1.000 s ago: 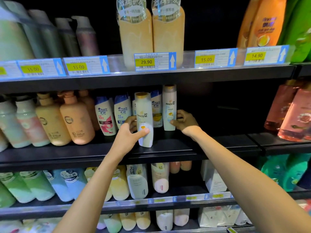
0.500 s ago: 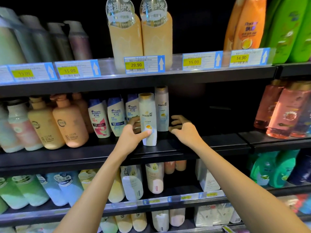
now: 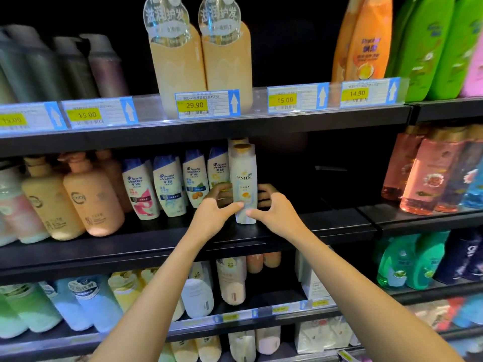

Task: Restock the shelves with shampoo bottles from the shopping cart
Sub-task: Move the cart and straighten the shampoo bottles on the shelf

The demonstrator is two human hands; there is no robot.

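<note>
Left hand (image 3: 217, 211) and right hand (image 3: 275, 209) cupped the white plastic Pantene shampoo bottle with a gold cap (image 3: 244, 176) from either side. Both were grasping it, thumbs on its lower front and fingers curled round its flanks. Bottle stood on the black middle shelf (image 3: 156, 246), set back from the front edge. Long axis vertical, cap up, label facing outward. Another gold-capped white bottle (image 3: 236, 141) stood directly behind it, mostly hidden. Blue-capped white Head & Shoulders bottles (image 3: 167, 186) stood in a row just to its left.
</note>
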